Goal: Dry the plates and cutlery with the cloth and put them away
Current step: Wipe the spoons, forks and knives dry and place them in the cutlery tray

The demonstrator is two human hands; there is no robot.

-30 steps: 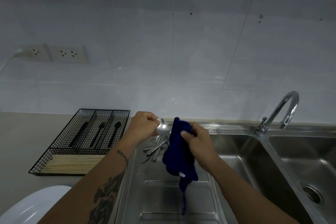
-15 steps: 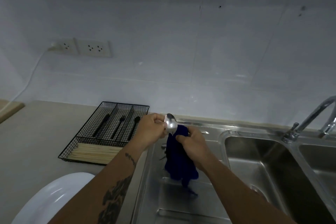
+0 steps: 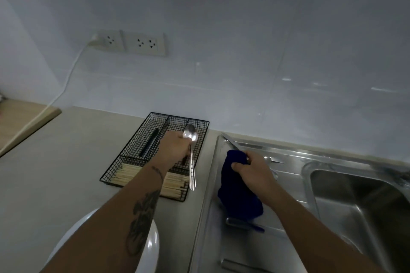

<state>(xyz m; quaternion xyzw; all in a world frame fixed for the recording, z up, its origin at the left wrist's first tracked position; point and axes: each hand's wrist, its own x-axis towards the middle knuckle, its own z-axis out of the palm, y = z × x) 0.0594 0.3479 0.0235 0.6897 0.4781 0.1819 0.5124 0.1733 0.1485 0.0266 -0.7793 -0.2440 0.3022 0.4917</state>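
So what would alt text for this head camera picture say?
A person's left hand holds a shiny metal spoon over a black wire cutlery tray, while the right hand grips a dark blue cloth above a steel sink drainboard.

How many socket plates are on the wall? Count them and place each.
2. Left socket plate, holding a white plug, and right socket plate sit side by side above the counter; none looks hidden.
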